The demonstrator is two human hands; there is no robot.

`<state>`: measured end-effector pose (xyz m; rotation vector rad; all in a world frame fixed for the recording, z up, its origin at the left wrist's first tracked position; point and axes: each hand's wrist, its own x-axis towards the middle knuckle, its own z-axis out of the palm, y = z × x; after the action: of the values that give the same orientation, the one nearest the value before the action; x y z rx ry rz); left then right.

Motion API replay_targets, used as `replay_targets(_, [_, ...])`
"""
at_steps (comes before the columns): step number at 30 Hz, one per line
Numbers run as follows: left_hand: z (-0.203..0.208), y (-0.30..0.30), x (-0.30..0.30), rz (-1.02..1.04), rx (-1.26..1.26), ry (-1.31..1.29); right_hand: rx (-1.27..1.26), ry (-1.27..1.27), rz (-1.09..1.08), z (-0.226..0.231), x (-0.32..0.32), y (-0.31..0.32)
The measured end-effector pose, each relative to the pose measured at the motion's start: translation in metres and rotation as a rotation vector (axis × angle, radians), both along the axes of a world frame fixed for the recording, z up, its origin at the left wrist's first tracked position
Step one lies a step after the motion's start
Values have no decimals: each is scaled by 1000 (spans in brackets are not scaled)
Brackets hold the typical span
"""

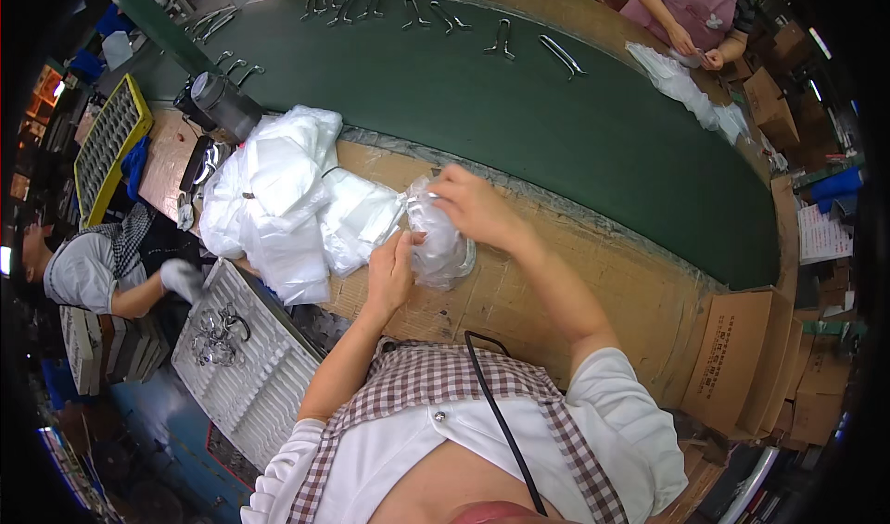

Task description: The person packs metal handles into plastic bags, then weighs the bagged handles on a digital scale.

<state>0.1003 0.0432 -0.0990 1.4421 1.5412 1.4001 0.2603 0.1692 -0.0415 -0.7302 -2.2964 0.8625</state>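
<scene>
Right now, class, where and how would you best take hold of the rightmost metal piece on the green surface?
Probably at mid-length, from above, pinching across its width: the rightmost metal piece is long and slim, lies slanting down to the right on the green surface, apart from its neighbour, with nothing covering it.

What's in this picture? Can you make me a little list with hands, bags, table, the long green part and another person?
Left hand: fingers pinching a crumpled clear plastic bag
Right hand: fingers on that bag's upper part
Bag contents: can't tell
Left of hands: heap of whitish translucent plastic bags
Table cover: flat brown cardboard sheet
Long part: dark-green flat surface, with slender silver metal pieces
Another person: someone in a pink apron, far right
</scene>
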Motion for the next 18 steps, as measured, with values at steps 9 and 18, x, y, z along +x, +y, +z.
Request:
replay_targets(9, [32, -10, 39, -148, -113, 853, 229, -377, -181, -38, -17, 27])
replay_targets(18, [-48, -27, 29, -209, 99, 906, -653, -593, 438, -51, -20, 46])
